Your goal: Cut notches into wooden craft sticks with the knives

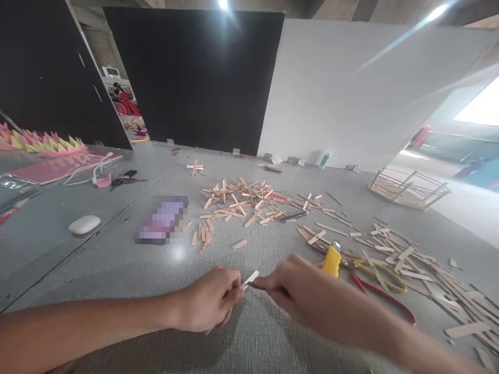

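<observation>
Low over the table, my left hand (212, 300) is closed in a pinch on a short wooden craft stick (251, 279), whose rounded end points up and to the right. My right hand (294, 291), slightly blurred, comes in from the right with its fingers closed, their tips at the stick. A thin dark sliver shows by those tips, too small to name. Just beyond the right hand stand a yellow-handled utility knife (332, 259) and pliers or cutters with a yellow and a red handle (384, 298).
Cut sticks and star-shaped stick pieces (237, 200) lie in a heap mid-table, a dark pen (295, 216) beside them. Long sticks (421, 265) spread at right, near a small stick frame (409, 189). A blurred-out phone (163, 218) and white case (84, 225) lie left. Panels (195, 78) stand behind.
</observation>
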Available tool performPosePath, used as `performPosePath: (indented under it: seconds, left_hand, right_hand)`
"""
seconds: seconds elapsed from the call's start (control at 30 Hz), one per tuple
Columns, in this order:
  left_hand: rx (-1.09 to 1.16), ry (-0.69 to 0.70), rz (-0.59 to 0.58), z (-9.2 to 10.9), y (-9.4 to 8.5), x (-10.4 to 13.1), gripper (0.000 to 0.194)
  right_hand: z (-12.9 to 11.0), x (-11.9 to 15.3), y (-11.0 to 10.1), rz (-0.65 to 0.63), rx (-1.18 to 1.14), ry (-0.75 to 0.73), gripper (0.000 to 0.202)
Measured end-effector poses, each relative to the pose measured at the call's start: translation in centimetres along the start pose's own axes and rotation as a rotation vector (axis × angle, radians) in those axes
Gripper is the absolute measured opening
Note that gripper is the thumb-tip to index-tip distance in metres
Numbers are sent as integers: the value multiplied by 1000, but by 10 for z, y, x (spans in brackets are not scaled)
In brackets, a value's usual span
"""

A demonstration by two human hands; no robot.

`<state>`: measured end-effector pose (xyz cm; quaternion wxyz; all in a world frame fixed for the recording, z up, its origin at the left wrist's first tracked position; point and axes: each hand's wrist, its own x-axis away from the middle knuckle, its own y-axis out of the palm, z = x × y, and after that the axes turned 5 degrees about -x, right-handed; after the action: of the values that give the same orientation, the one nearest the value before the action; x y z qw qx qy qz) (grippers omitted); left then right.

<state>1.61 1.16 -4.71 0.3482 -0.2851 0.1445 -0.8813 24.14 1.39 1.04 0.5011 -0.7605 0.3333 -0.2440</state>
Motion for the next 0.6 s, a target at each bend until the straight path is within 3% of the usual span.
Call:
performPosePath:
  seconds: [0.07, 0.13, 0.2, 0.3, 0.37, 0.47, 0.53, 0.6]
  left_hand:
    - [-3, -5, -1, 1, 0, 0, 28]
    - [-5, -15, 2, 0, 0, 1, 27]
    - [-5, -21, 2, -1, 1, 1, 26]
    - [-6, -18, 3, -2, 2, 1, 26]
    - [-6, -23, 9, -2, 2, 1, 26]
    - [-4, -30, 23, 0, 2, 0, 28]
    - [-5, -26, 29, 1, 1, 0, 28]
    - [-8, -25, 24, 2, 2, -1, 26]
  right_hand:
    - [0, -28, -35, -286, -136, -48, 43]
    - [-1, -44, -55, -332, -150, -62, 45]
    - [-4, -44, -57, -313, -138, -56, 43]
    - [-4, -14, -23, -163, -71, 10, 35]
    - [1, 16, 20, -1, -21, 45, 37]
    - [10, 51, 83, 122, 44, 34, 57]
    - [12, 56, 99, 149, 124, -18, 65]
    - [8, 46, 82, 90, 104, 0, 59]
